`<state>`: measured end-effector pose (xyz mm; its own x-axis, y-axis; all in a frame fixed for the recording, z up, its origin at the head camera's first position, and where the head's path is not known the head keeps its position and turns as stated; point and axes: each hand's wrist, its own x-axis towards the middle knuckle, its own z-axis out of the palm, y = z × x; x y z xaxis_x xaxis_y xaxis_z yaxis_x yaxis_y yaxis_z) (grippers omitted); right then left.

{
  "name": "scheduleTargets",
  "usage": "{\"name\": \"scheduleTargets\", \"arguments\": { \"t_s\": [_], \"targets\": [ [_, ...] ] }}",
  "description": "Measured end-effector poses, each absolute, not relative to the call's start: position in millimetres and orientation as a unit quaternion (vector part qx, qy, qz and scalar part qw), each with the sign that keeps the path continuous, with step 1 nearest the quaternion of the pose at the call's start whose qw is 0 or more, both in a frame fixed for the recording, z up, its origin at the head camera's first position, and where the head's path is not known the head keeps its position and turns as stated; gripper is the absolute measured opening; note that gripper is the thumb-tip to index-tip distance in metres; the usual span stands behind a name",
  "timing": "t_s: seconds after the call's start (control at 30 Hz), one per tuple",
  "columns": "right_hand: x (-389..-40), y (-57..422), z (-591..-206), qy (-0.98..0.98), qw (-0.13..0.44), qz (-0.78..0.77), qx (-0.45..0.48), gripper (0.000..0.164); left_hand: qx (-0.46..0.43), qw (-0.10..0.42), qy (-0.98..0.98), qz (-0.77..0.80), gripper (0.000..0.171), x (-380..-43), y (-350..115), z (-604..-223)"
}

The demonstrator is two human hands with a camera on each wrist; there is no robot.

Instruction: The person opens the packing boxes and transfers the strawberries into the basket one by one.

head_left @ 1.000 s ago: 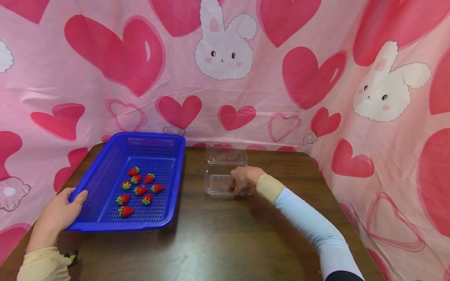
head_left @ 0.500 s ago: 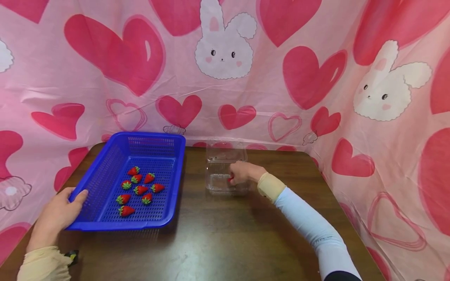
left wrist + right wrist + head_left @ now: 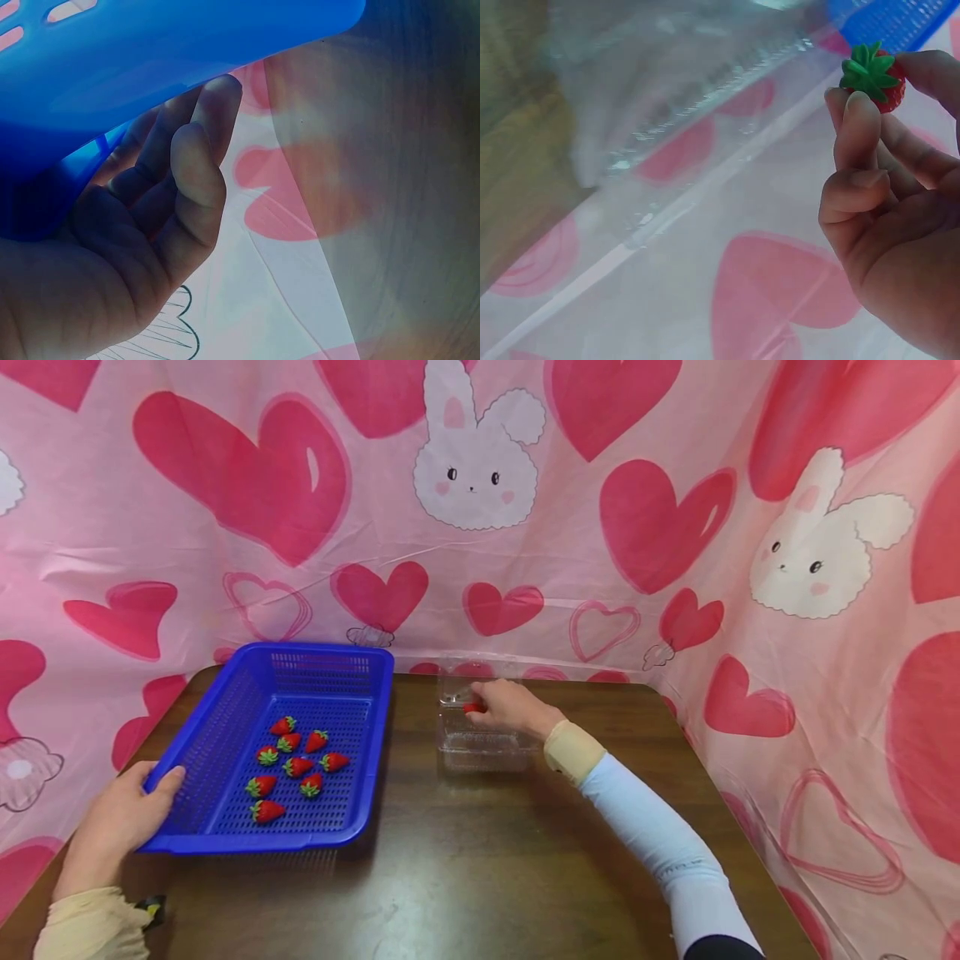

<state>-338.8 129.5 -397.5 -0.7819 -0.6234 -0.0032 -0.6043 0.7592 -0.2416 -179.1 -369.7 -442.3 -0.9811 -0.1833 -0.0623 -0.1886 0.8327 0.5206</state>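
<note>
Along the left rim of a blue perforated basket (image 3: 381, 727), my left hand (image 3: 123, 810) grips with the thumb over the edge and the fingers underneath. Several red strawberries (image 3: 298, 767) with green leaves lie on the basket floor. My right hand (image 3: 513, 708) pinches one strawberry (image 3: 891, 96) between thumb and fingertips; its leafy top shows in the right wrist view. This hand hovers above a clear plastic clamshell box (image 3: 480, 756), whose lid stands open at the back and is partly covered by the hand.
Both containers are on a dark wooden table (image 3: 480, 877). A pink cloth (image 3: 675, 410) printed with hearts and rabbits hangs behind the table and at its sides. A small dark object (image 3: 153, 910) is beside the left sleeve.
My right hand has risen from inside the clear box and moved slightly away and left, the strawberry now showing in its fingers. The left hand and basket have stayed put.
</note>
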Motion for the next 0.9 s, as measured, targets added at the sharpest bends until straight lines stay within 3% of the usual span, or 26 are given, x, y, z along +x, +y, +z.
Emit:
{"name": "scheduleTargets", "arguments": {
  "t_s": [0.7, 0.9],
  "targets": [
    [-344, 29, -368, 0.904, -0.010, -0.081, -0.419, 0.018, -0.099, 0.024, 0.956, 0.276, 0.066, -180, -367, -440],
    [-347, -12, -366, 0.891, 0.013, -0.090, -0.445, 0.020, -0.102, 0.021, 0.955, 0.278, 0.064, -178, -368, -439]
  ]
}}
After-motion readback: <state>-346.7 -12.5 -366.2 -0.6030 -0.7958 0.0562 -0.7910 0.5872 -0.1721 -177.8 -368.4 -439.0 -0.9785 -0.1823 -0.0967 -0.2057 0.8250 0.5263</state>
